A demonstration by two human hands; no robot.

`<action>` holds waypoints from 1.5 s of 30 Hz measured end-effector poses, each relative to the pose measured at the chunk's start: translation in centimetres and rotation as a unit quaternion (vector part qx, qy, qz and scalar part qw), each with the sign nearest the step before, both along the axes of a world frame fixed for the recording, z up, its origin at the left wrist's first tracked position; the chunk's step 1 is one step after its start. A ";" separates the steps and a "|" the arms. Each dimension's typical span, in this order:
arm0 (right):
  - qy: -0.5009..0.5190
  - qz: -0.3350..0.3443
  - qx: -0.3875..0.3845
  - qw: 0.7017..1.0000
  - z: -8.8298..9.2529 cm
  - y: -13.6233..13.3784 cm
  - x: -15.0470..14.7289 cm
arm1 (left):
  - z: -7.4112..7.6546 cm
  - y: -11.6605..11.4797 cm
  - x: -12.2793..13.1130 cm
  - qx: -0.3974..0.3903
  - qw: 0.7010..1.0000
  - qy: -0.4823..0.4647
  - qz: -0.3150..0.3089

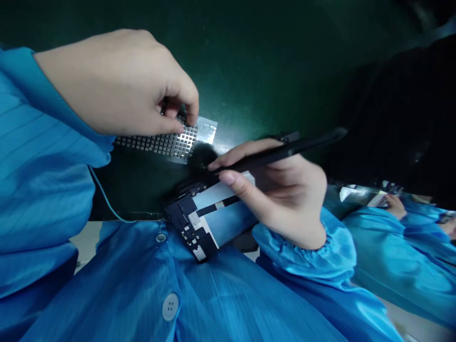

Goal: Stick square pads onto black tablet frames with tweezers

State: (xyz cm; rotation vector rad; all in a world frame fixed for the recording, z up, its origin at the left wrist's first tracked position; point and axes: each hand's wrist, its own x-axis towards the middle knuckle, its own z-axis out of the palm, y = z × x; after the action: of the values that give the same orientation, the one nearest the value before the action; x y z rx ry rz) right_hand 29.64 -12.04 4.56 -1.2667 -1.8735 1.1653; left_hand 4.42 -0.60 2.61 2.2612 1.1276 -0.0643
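The person's right hand (281,194) is gripping a dark pen-like tool (272,156) above an opened electronic device (228,219), which is lying aslant at the near edge of the green surface (270,71). The left hand (135,85) is curling over a sheet of small square pads (156,145), thumb and finger touching it; whether they are pinching a pad is unclear. A co-worker's blue sleeve (377,237) is showing at right.

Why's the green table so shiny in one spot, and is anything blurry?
Head view: light seems to bounce off the green table near the middle; the sheet of little squares glints by the left hand. Same head view: the black tool in the right hand looks soft at its outer end, and a co-worker's sleeve at the right is blurry.
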 end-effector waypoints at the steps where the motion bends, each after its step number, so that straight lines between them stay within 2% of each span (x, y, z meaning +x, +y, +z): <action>1: 0.008 0.013 -0.009 1.000 -0.1 0.0 0.1 | 0.1 0.0 0.1 0.000 1.000 0.008 -0.001; 5: 0.056 0.003 -0.002 0.998 -1.1 -1.1 0.5 | 0.1 -0.2 0.0 0.009 1.000 0.012 -0.009; 9: 0.069 0.030 0.015 0.997 -2.0 -1.6 0.6 | -0.5 -0.1 -0.2 0.030 0.998 -0.041 -0.022; 14: 0.055 0.046 0.034 0.997 -1.6 -1.5 0.6 | -0.4 -0.1 -0.3 0.034 0.999 -0.023 -0.024; 17: 0.032 0.067 0.004 0.997 -0.9 -0.3 0.6 | 0.0 -0.3 -0.3 0.027 0.999 -0.007 -0.029; 19: 0.028 0.048 -0.005 0.998 -0.8 1.6 0.3 | 0.3 -0.4 -0.2 0.026 0.999 0.002 -0.035; 22: 0.019 0.019 0.040 0.999 -1.7 5.1 -0.3 | 0.4 -0.4 -0.1 0.041 0.998 -0.001 -0.052; 25: 0.005 0.034 0.048 0.998 -3.2 7.5 -0.7 | 0.4 -0.3 0.0 0.043 0.998 0.000 -0.049; 29: 0.016 0.016 -0.002 1.000 -4.2 7.5 -0.7 | 0.3 -0.4 0.2 0.032 0.998 0.039 -0.029; 33: 0.040 0.006 0.007 0.999 -4.3 7.0 -0.8 | 0.2 -0.4 0.0 0.042 0.998 0.014 -0.035; 37: 0.038 0.027 0.008 0.999 -4.5 8.0 -0.8 | -0.2 -0.1 -0.2 0.038 0.999 -0.002 -0.031; 39: 0.074 0.036 -0.007 0.997 -4.4 8.3 -0.5 | -0.4 0.0 -0.3 0.035 0.999 -0.010 -0.026; 42: 0.158 -0.022 -0.024 0.987 -3.6 6.7 0.7 | -0.6 -0.1 -0.4 0.042 0.998 -0.027 -0.032; 45: 0.173 -0.166 0.030 0.970 -2.8 2.9 2.2 | -1.1 -0.1 -0.7 0.061 0.997 -0.038 -0.031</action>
State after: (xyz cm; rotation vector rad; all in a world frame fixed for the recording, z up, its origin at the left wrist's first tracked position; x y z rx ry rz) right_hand 31.87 -9.15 1.73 -1.1978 -1.3711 1.0603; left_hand 3.75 -0.71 1.48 2.3852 1.0465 0.0682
